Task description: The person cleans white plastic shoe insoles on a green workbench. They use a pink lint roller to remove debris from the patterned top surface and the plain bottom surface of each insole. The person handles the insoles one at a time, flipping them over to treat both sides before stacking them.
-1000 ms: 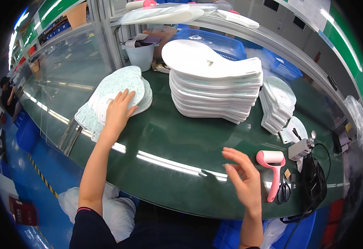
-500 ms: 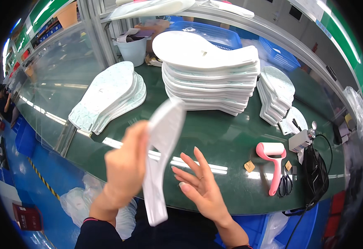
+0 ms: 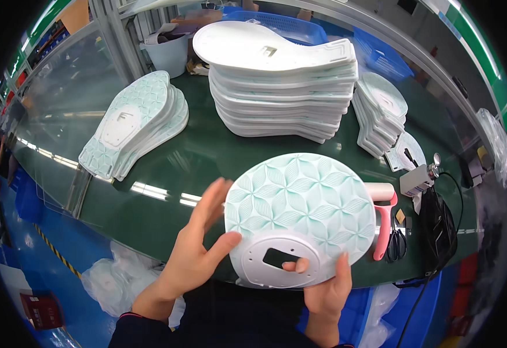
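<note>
In front of me I have a rounded white plastic panel (image 3: 300, 203) with a pale green raised petal pattern and a rectangular cutout in its lower plain section. My right hand (image 3: 329, 293) grips it from below; fingertips show through the cutout and the thumb rests along the lower right edge. At the panel's left edge is my left hand (image 3: 192, 249), open, fingers spread, thumb tip overlapping the rim; whether it touches is unclear. Farther off stand a tall stack of similar panels (image 3: 273, 52), plain side up, and a lower patterned stack (image 3: 131, 119) to the left.
At the right is another panel stack (image 3: 381, 110), with a metal-topped bottle (image 3: 415, 181), a pink-handled roller (image 3: 384, 232) partly behind the held panel, black scissors (image 3: 396, 246) and a black bag (image 3: 439, 238). A metal frame (image 3: 111, 40), a pale bucket (image 3: 169, 55) and blue baskets (image 3: 375, 55) stand behind.
The panel has turned from edge-on to showing its patterned face and moved right. My left hand has released it; my right hand, empty before, now grips it. The view has shifted slightly.
</note>
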### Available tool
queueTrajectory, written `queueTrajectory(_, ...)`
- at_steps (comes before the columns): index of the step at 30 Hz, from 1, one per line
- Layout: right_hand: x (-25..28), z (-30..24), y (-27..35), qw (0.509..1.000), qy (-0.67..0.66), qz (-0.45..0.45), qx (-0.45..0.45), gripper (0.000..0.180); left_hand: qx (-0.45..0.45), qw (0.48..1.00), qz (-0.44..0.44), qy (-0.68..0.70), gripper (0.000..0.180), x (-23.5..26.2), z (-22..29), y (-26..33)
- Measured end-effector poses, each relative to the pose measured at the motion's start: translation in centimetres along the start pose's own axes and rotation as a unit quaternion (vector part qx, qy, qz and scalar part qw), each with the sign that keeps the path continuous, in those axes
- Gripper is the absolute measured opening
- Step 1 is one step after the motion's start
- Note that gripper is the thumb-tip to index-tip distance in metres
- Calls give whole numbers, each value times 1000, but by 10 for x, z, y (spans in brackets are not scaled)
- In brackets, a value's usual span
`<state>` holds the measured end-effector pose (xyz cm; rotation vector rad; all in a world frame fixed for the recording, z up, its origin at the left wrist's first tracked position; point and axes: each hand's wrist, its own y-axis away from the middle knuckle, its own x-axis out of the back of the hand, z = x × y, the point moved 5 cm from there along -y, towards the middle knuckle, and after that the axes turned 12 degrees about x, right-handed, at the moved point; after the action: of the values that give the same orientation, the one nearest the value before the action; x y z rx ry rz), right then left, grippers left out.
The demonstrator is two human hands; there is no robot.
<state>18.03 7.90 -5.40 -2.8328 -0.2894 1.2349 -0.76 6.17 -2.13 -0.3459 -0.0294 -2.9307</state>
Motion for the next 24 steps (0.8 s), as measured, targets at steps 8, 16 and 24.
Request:
queueTrajectory(8,14,-31,6,976,0,119,185,79,30,946,-189,260,57,-14,17,24)
queueTrajectory(16,15,-51,17,764,555,25,329,111,21,947,-153,280,43,-11,23,30)
queueTrajectory(24,23,-40,15,886,309,131,320,106,-2,973,-87,216,26,-2,16,31)
